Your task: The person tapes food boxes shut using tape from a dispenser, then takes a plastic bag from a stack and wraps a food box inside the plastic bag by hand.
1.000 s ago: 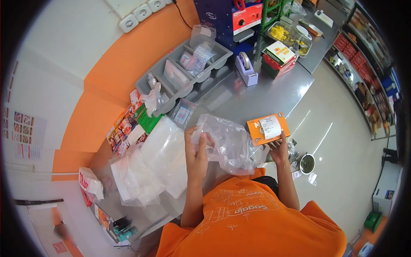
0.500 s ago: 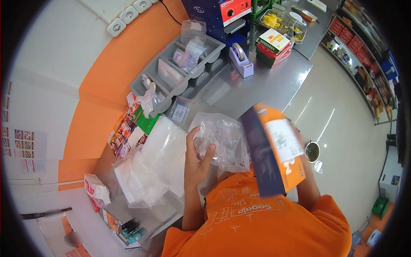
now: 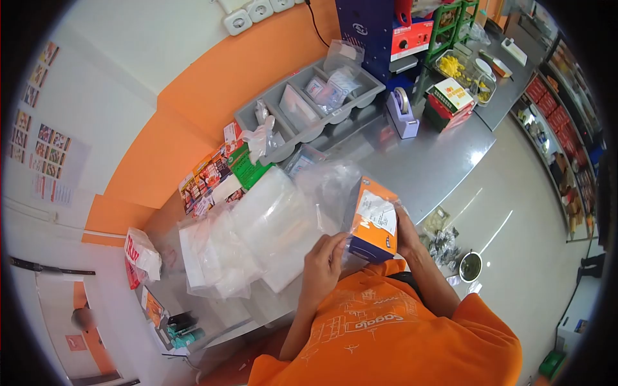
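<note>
An orange and dark blue box (image 3: 374, 222) with a white printed label is held upright between my hands. My right hand (image 3: 407, 235) grips its right side, most fingers hidden behind it. My left hand (image 3: 325, 258) has its fingers closed at the box's lower left corner, pinching the edge of a clear plastic bag (image 3: 326, 186). The bag spreads over the counter left of the box, its opening against the box's left side. Beside it lies a stack of flat clear bags (image 3: 273, 225).
A grey divided tray (image 3: 309, 103) holds packets at the back. Further right stand a purple tape dispenser (image 3: 402, 116) and stacked red and green boxes (image 3: 449, 106). A strainer-like round container (image 3: 470, 266) shows past the counter's right edge.
The box has swung from the right toward the bag and now meets it. My left hand's spread fingers have closed at the bag's edge. The view has shifted.
</note>
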Motion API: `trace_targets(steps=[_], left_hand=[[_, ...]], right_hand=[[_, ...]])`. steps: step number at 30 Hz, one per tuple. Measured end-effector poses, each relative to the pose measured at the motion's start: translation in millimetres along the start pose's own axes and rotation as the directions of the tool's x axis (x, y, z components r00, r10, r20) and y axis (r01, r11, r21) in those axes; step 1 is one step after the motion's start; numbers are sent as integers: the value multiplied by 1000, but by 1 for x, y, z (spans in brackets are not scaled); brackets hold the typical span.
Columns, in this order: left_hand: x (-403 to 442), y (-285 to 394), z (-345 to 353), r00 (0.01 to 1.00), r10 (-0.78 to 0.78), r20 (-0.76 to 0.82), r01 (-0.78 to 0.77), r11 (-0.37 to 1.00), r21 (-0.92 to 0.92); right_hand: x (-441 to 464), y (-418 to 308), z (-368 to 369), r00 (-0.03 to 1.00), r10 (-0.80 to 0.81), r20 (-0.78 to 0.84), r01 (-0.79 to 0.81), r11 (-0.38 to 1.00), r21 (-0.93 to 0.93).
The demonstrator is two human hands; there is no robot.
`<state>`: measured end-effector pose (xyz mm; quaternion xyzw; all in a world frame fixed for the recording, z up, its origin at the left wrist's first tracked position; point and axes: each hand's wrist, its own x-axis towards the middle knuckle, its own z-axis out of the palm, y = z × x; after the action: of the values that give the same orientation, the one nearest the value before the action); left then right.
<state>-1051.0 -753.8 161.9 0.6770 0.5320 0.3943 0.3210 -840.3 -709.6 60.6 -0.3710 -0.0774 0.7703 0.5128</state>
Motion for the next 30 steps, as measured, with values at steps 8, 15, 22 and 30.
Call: trace_targets(steps=[8,15,22,30], left_hand=[[-21,-23,21,923,277,268,-249,959,-136],[69,-38,-25,917,236,-321,-339,885,-318],[111,-125,58,974,-227,10,156,635,-756],[23,-150,140,684,-403,608,576,-211,-789]], right_hand=[[11,-21,13,985,-164,-52,169,979,115],[5,-26,41,955,-295,22,293,954,61],[-15,-33,64,941,-327,86,318,943,100],[-4,-24,15,973,-222,-69,223,974,20]])
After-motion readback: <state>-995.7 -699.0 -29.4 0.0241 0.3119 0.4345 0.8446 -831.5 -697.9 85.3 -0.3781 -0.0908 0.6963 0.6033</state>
